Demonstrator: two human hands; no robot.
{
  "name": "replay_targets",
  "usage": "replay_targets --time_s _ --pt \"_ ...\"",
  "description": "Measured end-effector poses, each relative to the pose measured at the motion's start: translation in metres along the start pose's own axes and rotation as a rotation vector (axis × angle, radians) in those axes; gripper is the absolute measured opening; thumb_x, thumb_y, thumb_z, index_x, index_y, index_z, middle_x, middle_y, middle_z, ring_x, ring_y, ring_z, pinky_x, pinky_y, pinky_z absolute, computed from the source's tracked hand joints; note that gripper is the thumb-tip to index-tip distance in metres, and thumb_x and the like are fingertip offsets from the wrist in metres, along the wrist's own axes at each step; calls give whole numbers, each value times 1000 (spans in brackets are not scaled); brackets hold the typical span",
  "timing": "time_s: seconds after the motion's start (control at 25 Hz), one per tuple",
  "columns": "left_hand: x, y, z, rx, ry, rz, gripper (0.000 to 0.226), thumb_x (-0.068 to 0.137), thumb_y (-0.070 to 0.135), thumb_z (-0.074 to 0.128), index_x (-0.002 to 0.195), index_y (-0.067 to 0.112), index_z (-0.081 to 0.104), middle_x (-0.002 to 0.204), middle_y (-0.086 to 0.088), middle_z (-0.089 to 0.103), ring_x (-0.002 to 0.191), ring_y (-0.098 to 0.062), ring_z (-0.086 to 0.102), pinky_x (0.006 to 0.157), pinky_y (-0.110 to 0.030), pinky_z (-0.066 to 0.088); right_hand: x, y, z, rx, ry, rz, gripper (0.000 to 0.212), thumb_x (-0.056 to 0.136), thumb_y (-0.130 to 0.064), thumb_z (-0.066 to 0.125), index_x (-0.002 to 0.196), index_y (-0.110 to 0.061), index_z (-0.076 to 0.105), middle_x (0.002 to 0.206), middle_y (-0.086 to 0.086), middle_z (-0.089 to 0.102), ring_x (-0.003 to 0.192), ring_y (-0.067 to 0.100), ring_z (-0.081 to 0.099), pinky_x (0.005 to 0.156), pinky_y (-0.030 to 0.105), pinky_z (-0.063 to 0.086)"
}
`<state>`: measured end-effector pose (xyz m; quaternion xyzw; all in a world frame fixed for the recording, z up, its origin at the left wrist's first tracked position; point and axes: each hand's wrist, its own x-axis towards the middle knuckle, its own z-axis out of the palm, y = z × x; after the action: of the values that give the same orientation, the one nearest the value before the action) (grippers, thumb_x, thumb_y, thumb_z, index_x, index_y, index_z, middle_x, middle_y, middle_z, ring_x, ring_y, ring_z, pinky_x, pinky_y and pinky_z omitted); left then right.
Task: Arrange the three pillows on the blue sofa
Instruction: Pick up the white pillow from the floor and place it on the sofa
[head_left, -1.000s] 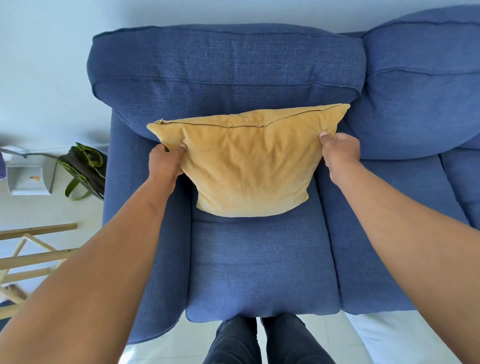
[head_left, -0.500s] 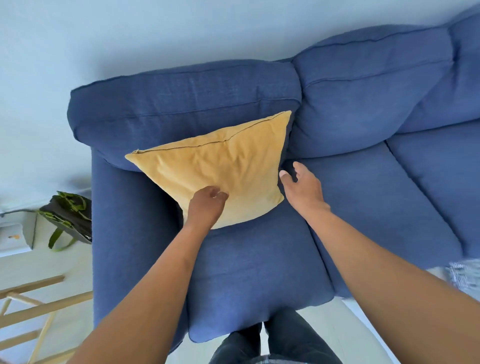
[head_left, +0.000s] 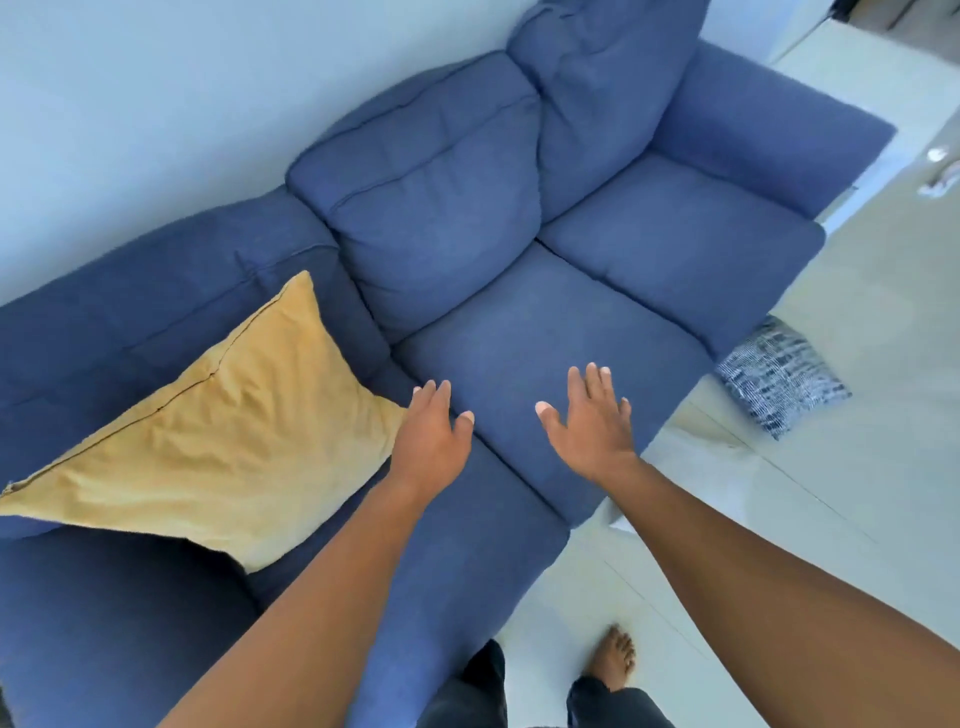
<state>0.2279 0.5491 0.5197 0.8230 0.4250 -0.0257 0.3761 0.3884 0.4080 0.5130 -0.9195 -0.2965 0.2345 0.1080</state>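
A yellow pillow leans against the back cushion at the left end of the blue sofa. My left hand hovers open just right of the pillow's corner, apart from it. My right hand is open with fingers spread over the middle seat cushion. A blue-and-white patterned pillow lies on the floor beside the sofa's front right. I see no third pillow.
The pale tiled floor stretches to the right of the sofa. My bare foot stands on it near the sofa's front edge. A white wall runs behind the sofa. A white door with a handle is at the far right.
Both hands have let go of the yellow pillow and moved right over the middle seat. My view has swung right, bringing the whole sofa and the patterned pillow into sight.
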Motion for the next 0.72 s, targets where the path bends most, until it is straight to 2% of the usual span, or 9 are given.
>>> replay_targets --time_s 0.16,0.48,0.72 --pt "-4 76 70 195 -61 136 70 110 36 48 167 4 22 177 -14 14 166 -30 4 132 -46 15 -20 101 -26 19 13 116 79 109 -56 37 169 -10 12 179 14 0 166 30 -7 129 60 11" --pt "-33 219 213 337 -242 325 76 109 40 49 168 6 16 178 -14 8 166 -30 1 133 -47 12 -76 291 -73 103 63 292 75 109 -53 39 167 -10 18 178 15 6 166 32 0 128 60 16" --pt "-29 275 278 442 -375 406 74 109 36 48 168 7 13 179 -13 5 166 -28 1 133 -46 12 -82 368 -79 160 53 417 77 109 -54 38 168 -9 16 179 15 2 166 32 -5 128 59 16"
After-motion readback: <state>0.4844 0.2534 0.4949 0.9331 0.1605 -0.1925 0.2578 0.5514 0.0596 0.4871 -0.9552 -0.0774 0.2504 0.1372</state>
